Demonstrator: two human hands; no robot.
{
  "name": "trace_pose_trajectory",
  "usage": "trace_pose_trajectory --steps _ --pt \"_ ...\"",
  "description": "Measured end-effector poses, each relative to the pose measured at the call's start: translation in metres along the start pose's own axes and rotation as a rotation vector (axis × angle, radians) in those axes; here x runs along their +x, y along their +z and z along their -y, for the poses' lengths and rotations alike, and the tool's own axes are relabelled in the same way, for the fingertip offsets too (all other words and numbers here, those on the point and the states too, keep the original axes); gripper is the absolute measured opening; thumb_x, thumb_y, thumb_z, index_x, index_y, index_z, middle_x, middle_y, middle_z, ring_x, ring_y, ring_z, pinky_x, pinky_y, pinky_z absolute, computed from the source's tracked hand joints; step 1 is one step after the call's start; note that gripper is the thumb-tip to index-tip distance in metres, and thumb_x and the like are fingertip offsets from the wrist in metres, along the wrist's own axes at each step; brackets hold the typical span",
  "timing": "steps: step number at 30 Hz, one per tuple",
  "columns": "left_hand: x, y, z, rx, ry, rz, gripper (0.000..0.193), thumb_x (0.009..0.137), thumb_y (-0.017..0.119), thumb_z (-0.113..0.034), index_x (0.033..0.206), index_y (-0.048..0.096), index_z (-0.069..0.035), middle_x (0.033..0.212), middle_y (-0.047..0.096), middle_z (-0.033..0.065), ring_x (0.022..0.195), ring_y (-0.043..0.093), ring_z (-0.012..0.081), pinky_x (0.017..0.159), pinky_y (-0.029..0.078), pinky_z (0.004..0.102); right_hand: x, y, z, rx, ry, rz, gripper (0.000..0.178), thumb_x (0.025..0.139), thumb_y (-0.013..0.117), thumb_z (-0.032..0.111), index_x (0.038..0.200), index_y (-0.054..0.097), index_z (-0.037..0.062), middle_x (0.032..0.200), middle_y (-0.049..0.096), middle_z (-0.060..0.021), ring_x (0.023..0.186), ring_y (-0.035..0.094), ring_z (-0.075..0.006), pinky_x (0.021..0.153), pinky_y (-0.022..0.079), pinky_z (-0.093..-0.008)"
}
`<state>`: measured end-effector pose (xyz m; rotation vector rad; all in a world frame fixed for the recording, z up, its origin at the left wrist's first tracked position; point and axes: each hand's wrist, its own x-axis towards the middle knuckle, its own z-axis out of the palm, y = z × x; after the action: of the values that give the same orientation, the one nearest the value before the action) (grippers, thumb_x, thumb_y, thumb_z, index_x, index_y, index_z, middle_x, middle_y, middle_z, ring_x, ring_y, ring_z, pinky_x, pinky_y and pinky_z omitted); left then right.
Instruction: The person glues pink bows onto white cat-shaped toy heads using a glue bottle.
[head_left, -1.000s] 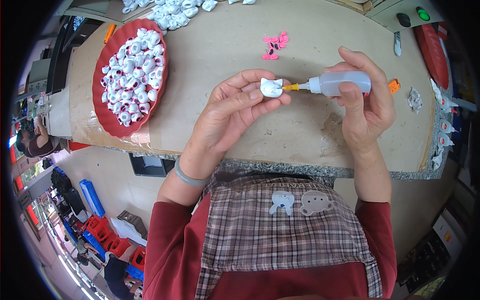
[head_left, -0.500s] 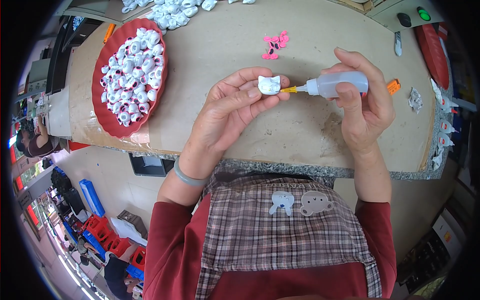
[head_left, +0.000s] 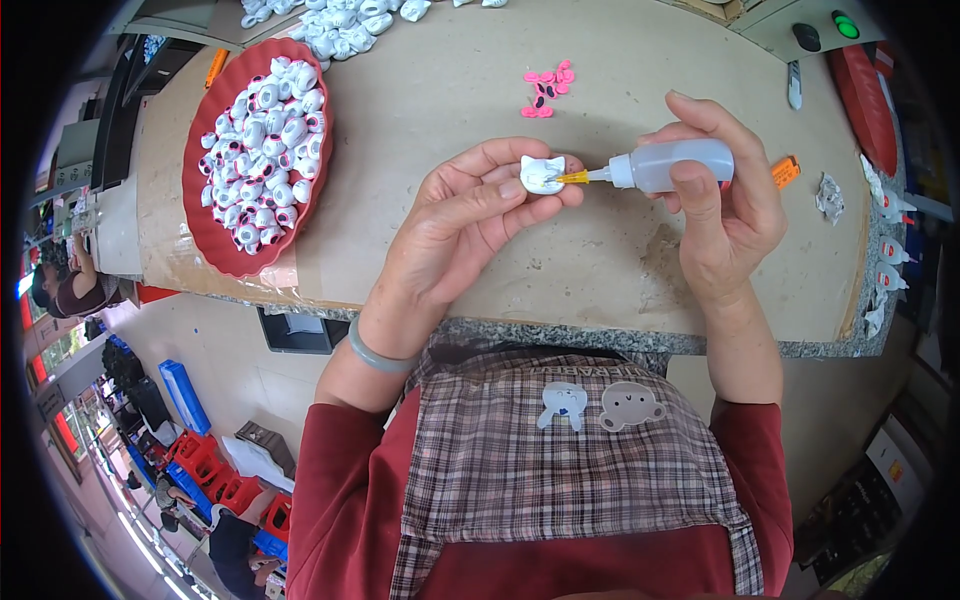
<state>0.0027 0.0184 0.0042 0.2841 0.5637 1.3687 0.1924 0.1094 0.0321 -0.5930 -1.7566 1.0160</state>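
Observation:
My left hand (head_left: 462, 220) pinches a small white cat-head figure (head_left: 541, 174) between thumb and fingertips, above the tan table (head_left: 600, 270). My right hand (head_left: 722, 210) grips a small translucent squeeze bottle (head_left: 668, 165) laid sideways. Its yellow nozzle touches the right side of the white figure. Several pink bows (head_left: 547, 89) lie on the table just beyond the two hands.
A red tray (head_left: 205, 235) heaped with several white figures sits at the far left. More white figures (head_left: 335, 20) lie at the far edge. An orange piece (head_left: 785, 171) and crumpled white bits (head_left: 829, 196) rest to the right. A red object (head_left: 865, 100) stands at the far right.
Both hands have shifted slightly away from me with the figure and bottle. The nozzle stays against the white figure.

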Motion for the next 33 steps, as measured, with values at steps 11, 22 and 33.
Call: trace_pose_trajectory --steps 11,22,33 --pt "0.000 -0.001 -0.002 -0.021 0.011 0.000 0.032 0.086 0.049 0.005 0.118 0.047 0.011 0.119 0.049 0.0331 0.105 0.059 0.0367 0.092 0.051 0.0341 0.002 -0.006 0.000 -0.027 0.025 0.028 0.029 0.086 0.064 0.012 0.110 0.057 -0.0032 0.083 0.066 -0.0088 0.067 0.061 -0.0085 0.055 0.048 -0.0179" --pt "-0.014 -0.010 -0.010 0.015 0.036 -0.053 0.030 0.088 0.049 0.000 0.117 0.049 0.010 0.114 0.053 0.0307 0.100 0.061 0.0327 0.088 0.053 0.0314 0.010 0.002 -0.019 0.283 0.547 0.052 0.025 0.080 0.066 0.000 0.102 0.053 0.0004 0.088 0.054 -0.0036 0.073 0.058 -0.0091 0.064 0.050 -0.0221" --pt "-0.028 -0.021 -0.018 0.015 0.058 -0.061 0.030 0.087 0.052 0.000 0.115 0.053 0.007 0.112 0.058 0.0270 0.100 0.062 0.0294 0.089 0.051 0.0308 0.024 0.030 -0.032 -0.419 0.174 0.330 0.016 0.078 0.063 0.001 0.094 0.061 0.0024 0.085 0.058 -0.0069 0.075 0.060 -0.0212 0.067 0.048 -0.0307"
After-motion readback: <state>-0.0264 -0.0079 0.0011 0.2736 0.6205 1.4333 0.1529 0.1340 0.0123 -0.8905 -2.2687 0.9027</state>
